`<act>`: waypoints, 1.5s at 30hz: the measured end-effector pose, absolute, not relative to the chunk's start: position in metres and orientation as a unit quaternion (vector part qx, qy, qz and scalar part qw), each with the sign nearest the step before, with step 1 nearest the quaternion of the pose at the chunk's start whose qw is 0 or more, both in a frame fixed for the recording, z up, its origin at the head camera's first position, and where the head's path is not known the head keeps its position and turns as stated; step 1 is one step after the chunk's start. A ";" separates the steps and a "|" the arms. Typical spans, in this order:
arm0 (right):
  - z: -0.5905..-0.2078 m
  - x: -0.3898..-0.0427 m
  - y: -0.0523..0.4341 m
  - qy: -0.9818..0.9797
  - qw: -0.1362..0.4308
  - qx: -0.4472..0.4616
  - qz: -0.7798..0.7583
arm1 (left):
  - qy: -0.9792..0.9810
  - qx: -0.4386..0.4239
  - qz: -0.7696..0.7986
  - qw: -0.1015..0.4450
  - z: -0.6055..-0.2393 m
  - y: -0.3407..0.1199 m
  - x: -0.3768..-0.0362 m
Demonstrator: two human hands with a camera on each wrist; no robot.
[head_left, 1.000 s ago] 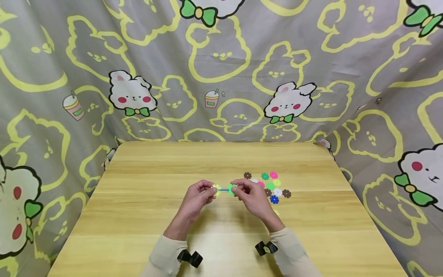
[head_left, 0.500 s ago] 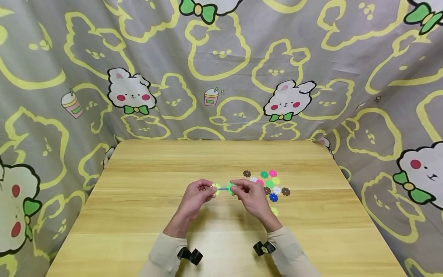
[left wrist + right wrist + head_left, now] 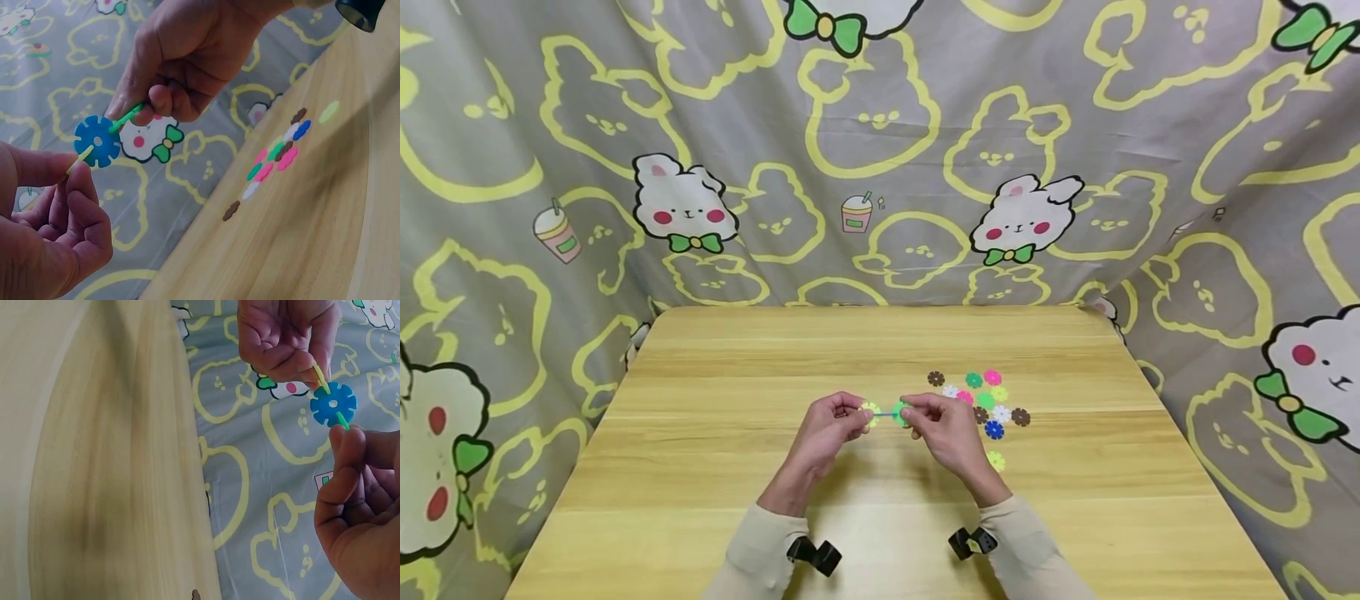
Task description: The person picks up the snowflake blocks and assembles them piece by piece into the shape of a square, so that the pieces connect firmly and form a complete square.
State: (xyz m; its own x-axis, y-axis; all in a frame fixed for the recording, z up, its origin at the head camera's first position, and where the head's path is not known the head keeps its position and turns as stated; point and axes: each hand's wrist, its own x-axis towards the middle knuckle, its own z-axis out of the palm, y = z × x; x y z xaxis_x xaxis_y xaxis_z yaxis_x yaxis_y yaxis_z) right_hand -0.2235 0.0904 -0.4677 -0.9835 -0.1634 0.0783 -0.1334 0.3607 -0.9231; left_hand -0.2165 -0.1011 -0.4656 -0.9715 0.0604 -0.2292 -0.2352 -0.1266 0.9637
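Note:
Above the wooden table [image 3: 700, 467] both hands hold a small chain of three slotted plastic discs. My left hand [image 3: 831, 425] pinches a yellow disc [image 3: 869, 411] [image 3: 75, 164] [image 3: 320, 378]. My right hand [image 3: 943, 429] pinches a green disc [image 3: 900, 412] [image 3: 127, 117] [image 3: 342, 420]. A blue disc [image 3: 97, 141] [image 3: 333, 404] is slotted between the two, seen edge-on in the head view as a thin blue line [image 3: 884, 412].
Several loose flower-shaped discs [image 3: 985, 402] in pink, green, white, brown and blue lie on the table just right of my right hand; one yellow-green disc [image 3: 996, 460] lies apart, nearer me. A rabbit-patterned cloth [image 3: 880, 150] hangs round the table.

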 end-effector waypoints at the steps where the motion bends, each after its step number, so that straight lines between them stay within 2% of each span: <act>1: -0.468 -0.223 0.090 0.823 0.016 -0.088 -0.560 | 0.652 -0.067 0.748 0.099 -0.466 -0.101 -0.216; 28: -0.466 -0.226 0.091 0.816 0.037 -0.093 -0.569 | 0.654 -0.080 0.747 0.086 -0.463 -0.099 -0.215; 38: -0.479 -0.230 0.140 0.895 0.037 -0.077 -0.439 | 0.646 -0.088 0.755 0.068 -0.458 -0.108 -0.216; 45: -0.493 -0.223 0.183 0.950 0.088 -0.052 -0.294 | 0.647 -0.086 0.754 0.073 -0.460 -0.108 -0.217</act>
State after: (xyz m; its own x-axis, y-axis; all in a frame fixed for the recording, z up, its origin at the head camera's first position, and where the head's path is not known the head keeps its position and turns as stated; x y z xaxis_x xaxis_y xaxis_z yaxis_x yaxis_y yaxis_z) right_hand -0.2227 0.1826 -0.4934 -0.9789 -0.1512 -0.1375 -0.0471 0.8216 -0.5682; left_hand -0.2169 -0.1080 -0.4597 -0.9747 -0.0010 -0.2234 -0.2207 -0.1512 0.9636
